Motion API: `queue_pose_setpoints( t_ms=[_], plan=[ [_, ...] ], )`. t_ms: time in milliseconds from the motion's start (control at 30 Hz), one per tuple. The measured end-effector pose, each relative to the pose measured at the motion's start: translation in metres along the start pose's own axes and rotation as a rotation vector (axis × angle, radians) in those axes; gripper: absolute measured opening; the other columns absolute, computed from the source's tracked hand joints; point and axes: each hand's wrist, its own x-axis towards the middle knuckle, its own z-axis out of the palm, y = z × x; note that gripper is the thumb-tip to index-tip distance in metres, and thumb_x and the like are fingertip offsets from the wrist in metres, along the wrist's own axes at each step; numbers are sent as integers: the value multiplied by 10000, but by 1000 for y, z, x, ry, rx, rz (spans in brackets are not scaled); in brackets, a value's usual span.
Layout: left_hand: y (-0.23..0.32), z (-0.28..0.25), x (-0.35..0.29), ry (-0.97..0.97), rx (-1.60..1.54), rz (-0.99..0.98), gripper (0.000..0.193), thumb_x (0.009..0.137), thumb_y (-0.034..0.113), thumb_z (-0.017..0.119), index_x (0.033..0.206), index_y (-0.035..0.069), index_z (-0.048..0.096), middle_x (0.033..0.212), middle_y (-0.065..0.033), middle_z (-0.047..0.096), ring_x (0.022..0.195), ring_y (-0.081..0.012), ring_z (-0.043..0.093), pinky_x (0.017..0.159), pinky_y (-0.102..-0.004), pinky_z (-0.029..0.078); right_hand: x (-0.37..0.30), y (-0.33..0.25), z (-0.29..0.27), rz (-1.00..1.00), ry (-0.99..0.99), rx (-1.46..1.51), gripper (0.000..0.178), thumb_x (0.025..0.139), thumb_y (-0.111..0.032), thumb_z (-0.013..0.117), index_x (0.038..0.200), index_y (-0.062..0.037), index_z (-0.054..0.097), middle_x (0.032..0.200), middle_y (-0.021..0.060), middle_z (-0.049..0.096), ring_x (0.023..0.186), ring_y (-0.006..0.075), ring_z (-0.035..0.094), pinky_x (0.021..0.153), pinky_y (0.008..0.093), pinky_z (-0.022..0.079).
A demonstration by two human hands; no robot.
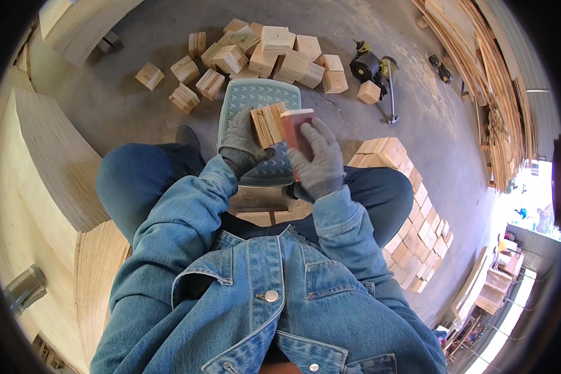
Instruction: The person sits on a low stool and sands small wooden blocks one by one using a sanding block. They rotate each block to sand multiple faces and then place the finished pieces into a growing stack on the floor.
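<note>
Over a light blue plastic stool (260, 95), my gloved left hand (242, 138) grips a striped wooden block (268, 124) by its left side and underside. In my gloved right hand (320, 154) is a reddish-brown sanding block (298, 128) with a pale upper edge, its fingers wrapped over the right side. The sanding block stands against or right beside the wooden block's right face; whether they touch, I cannot tell. Both hands wear grey gloves.
Beyond the stool lies a loose heap of wooden blocks (277, 43). A black-and-yellow power tool (366, 64) sits to its right. Stacked blocks (421, 234) stand beside my right knee. Large timber pieces (53, 156) rise at left; long planks (489, 75) lie far right.
</note>
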Motion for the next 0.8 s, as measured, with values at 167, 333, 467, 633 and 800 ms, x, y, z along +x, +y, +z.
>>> queue_pose_setpoints(
  t_ms=[167, 333, 467, 633, 800],
  plan=[
    [-5, 6, 3, 35, -77, 82, 984, 651, 292, 992, 1448, 63, 463, 1390, -171, 595, 1322, -331, 581, 1150, -433, 476, -20, -25, 15, -126, -154, -320, 622, 817, -281, 839, 1405, -149, 684, 1544, 169, 550, 1241, 429, 622, 1036, 537, 511],
    [-8, 10, 5, 29, -126, 129, 945, 651, 367, 968, 1419, 85, 494, 1357, -186, 559, 1284, -366, 550, 1143, -439, 458, 37, -34, 31, -53, -180, -372, 593, 868, -348, 775, 1428, -188, 666, 1565, 123, 548, 1216, 432, 634, 1035, 547, 510],
    [-36, 23, 16, 66, -74, 111, 868, 734, 228, 963, 1429, 62, 471, 1321, -120, 605, 1198, -295, 636, 1065, -426, 530, 112, -36, 50, 36, -172, -450, 597, 910, -411, 718, 1463, -198, 641, 1587, 100, 542, 1222, 427, 638, 1064, 510, 507],
    [-15, 12, 5, 157, 57, 190, 868, 739, 281, 950, 1439, 76, 478, 1320, -155, 579, 1231, -330, 597, 1093, -445, 497, 108, -27, 47, 2, -192, -395, 562, 913, -376, 713, 1446, -213, 653, 1577, 90, 547, 1209, 433, 629, 1037, 531, 505],
    [17, -11, -2, 71, 183, 110, 876, 753, 432, 893, 1445, 81, 486, 1376, -198, 547, 1312, -382, 532, 1157, -463, 440, 14, -20, 27, -190, -111, -261, 578, 848, -324, 792, 1396, -173, 692, 1566, 130, 548, 1180, 441, 623, 1016, 538, 499]
  ],
)
